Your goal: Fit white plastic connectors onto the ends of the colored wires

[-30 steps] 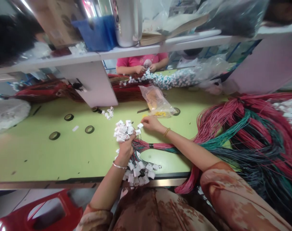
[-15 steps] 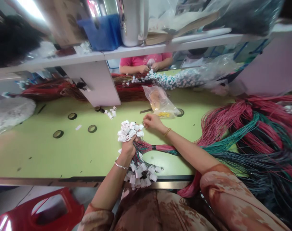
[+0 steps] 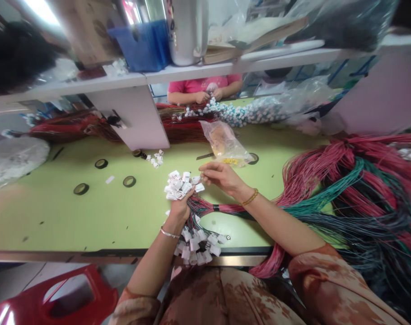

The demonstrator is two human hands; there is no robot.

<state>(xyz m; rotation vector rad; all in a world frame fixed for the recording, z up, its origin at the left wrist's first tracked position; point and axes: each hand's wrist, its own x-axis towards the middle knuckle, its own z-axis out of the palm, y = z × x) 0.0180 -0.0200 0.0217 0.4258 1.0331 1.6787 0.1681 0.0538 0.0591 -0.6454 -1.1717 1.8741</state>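
My left hand [image 3: 182, 206] is closed round a bundle of wires, just below a cluster of white connectors [image 3: 178, 186]. My right hand [image 3: 221, 177] is beside the cluster's right side, thumb and fingers pinched together; what they hold, if anything, is too small to make out. More white connectors [image 3: 199, 246] hang at the table's front edge below my left wrist. Black tape wraps the pink and green wires [image 3: 231, 208], which run right beneath my right forearm to a large pile of pink, green and black wires [image 3: 347, 180].
A plastic bag with yellow pieces [image 3: 224, 144] lies behind my hands. Tape rolls [image 3: 129, 181] and loose white connectors [image 3: 155, 159] are on the green table [image 3: 100, 216]. Across it, a person in pink [image 3: 205, 88] handles wires. A red stool [image 3: 66, 293] stands lower left.
My right hand has moved nearer and slightly lower, from behind the cluster to its right side, and its fingers now extend toward the connectors. My left hand has barely moved.
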